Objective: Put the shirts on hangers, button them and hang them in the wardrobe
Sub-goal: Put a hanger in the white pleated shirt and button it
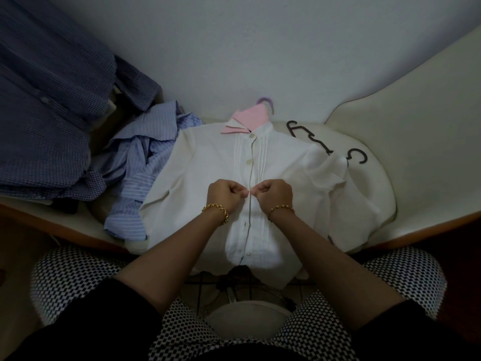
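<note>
Both hands (250, 195) pinch closed on the white shirt (208, 162) placket, probably its third button; lower buttons need fastening next.

Dim rm w/ plain white wall (260, 48), cream chair (416, 152)

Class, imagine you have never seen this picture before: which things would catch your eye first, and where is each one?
First the white shirt, spread flat in the middle, with the left hand and right hand pinching its front edges together halfway down. Next the pink collar and purple hanger hook at its top. Then the heap of blue shirts to the left and black hangers to the right.
</note>
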